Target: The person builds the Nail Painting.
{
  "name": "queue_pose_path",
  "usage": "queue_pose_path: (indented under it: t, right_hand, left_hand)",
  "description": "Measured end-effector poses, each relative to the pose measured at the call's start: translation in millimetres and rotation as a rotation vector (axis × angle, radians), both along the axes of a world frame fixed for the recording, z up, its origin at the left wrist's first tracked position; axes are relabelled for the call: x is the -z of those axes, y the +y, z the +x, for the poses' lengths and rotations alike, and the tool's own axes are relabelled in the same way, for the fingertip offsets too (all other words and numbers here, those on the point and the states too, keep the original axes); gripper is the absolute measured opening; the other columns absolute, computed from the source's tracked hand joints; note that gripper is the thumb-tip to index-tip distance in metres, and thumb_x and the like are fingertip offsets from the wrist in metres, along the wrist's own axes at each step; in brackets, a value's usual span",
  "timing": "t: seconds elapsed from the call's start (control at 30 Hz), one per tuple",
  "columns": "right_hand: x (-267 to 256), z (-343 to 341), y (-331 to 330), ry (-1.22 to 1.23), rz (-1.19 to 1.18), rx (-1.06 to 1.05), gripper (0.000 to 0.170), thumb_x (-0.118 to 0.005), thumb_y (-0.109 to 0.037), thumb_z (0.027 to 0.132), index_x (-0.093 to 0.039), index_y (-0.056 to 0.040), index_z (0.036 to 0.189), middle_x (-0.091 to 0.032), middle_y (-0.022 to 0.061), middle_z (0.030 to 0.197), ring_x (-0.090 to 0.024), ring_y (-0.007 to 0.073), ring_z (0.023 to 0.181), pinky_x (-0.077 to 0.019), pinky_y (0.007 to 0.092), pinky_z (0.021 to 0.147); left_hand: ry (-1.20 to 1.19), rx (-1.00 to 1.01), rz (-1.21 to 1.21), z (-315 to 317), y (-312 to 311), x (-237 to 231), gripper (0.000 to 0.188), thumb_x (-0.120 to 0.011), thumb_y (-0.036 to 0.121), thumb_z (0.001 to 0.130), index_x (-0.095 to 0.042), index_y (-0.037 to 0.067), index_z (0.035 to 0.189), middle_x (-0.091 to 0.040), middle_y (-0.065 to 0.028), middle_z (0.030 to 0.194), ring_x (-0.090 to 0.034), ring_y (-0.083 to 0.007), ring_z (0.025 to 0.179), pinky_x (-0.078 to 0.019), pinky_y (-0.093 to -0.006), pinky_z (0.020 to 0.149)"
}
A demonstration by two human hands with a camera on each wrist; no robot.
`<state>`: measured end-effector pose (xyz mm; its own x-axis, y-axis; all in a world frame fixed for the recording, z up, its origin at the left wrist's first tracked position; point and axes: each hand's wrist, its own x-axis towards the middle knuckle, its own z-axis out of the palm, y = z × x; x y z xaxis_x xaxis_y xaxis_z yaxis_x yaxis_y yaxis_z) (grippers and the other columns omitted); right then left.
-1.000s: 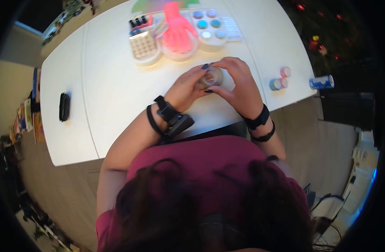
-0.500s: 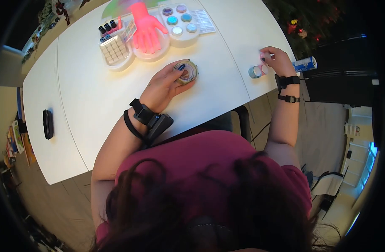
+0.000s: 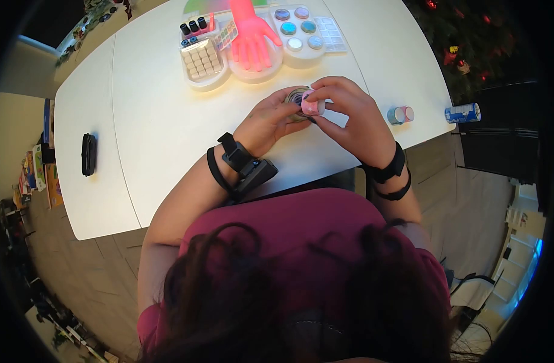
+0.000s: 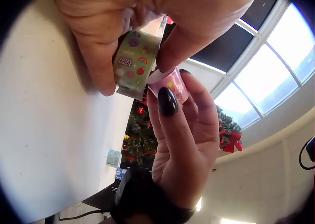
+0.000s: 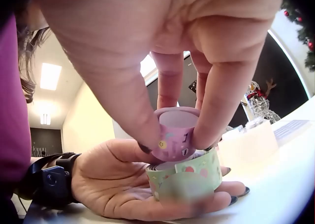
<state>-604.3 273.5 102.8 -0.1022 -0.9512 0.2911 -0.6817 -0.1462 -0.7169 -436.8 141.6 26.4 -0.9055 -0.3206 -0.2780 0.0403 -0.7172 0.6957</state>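
My left hand (image 3: 266,125) grips the green roll (image 4: 135,65) above the table (image 3: 168,142), and my right hand (image 3: 356,118) pinches the pink roll (image 5: 173,144) at its upper rim. If I press off-centre, the green coils could spread or buckle; if my pinch loosens, the smooth pink one could slip out. Both look thin-walled and glossy: green a wide printed band with a rainbow, pink a narrower, hollow cylinder, pale inside.
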Motion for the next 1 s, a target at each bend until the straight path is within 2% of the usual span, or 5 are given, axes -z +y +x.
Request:
queue_pose_path:
  t: [0.33, 0.6, 0.7, 0.87, 1.0]
  right_hand:
    - [14.4, 11.7, -2.3, 0.044, -0.027, 0.111, 0.02, -0.078, -0.001, 0.092, -0.074, -0.0067, 0.111, -0.071, 0.0117, 0.108, -0.072, 0.0295, 0.101, -0.0626, 0.0367, 0.085]
    - [-0.7, 10.6, 2.9, -0.141, -0.038, 0.282, 0.027, -0.078, 0.0, 0.092, -0.075, -0.0048, 0.118, -0.071, 0.0108, 0.119, -0.075, 0.0242, 0.104, -0.0673, 0.0361, 0.088]
    - [5.5, 4.8, 5.8, -0.101, 0.03, 0.275, 0.03, -0.078, -0.003, 0.094, -0.073, -0.005, 0.123, -0.07, 0.0117, 0.127, -0.074, 0.0244, 0.111, -0.0641, 0.0391, 0.096]
    - [26.9, 3.7, 4.7, -0.588, 0.067, 0.204, 0.043, -0.077, -0.004, 0.097, -0.063, -0.0031, 0.137, -0.068, 0.0098, 0.136, -0.066, 0.022, 0.129, -0.0523, 0.0408, 0.114]
    - [27.9, 3.6, 6.6, -0.435, -0.066, 0.123, 0.045, -0.074, -0.001, 0.099, -0.059, -0.0017, 0.142, -0.065, 0.0097, 0.14, -0.066, 0.022, 0.13, -0.0526, 0.0402, 0.113]
  left_hand:
    - [0.021, 0.011, 0.01, 0.3, -1.1, 6.6, 0.043, -0.058, 0.015, 0.109, -0.053, 0.004, 0.15, -0.065, -0.0087, 0.135, -0.064, -0.0182, 0.129, -0.0522, -0.0417, 0.116]
    - [-0.026, -0.055, -0.091, 0.3, 2.6, 4.5, 0.047, -0.057, 0.013, 0.111, -0.046, 0.008, 0.157, -0.061, -0.0072, 0.139, -0.063, -0.0181, 0.13, -0.0544, -0.0387, 0.114]
    - [-0.023, -0.065, -0.155, 0.6, 1.0, 6.1, 0.049, -0.056, 0.013, 0.112, -0.044, 0.01, 0.159, -0.06, -0.0064, 0.141, -0.062, -0.0166, 0.13, -0.0546, -0.0359, 0.113]
    - [-0.039, -0.047, -0.244, -0.6, 1.2, 8.5, 0.05, -0.056, 0.014, 0.113, -0.043, 0.013, 0.161, -0.059, -0.005, 0.143, -0.061, -0.0135, 0.13, -0.0542, -0.032, 0.112]
    - [-0.033, -0.056, -0.284, 0.4, 2.1, 8.4, 0.05, -0.056, 0.014, 0.113, -0.043, 0.014, 0.161, -0.059, -0.0048, 0.143, -0.061, -0.0126, 0.129, -0.0545, -0.0316, 0.11]
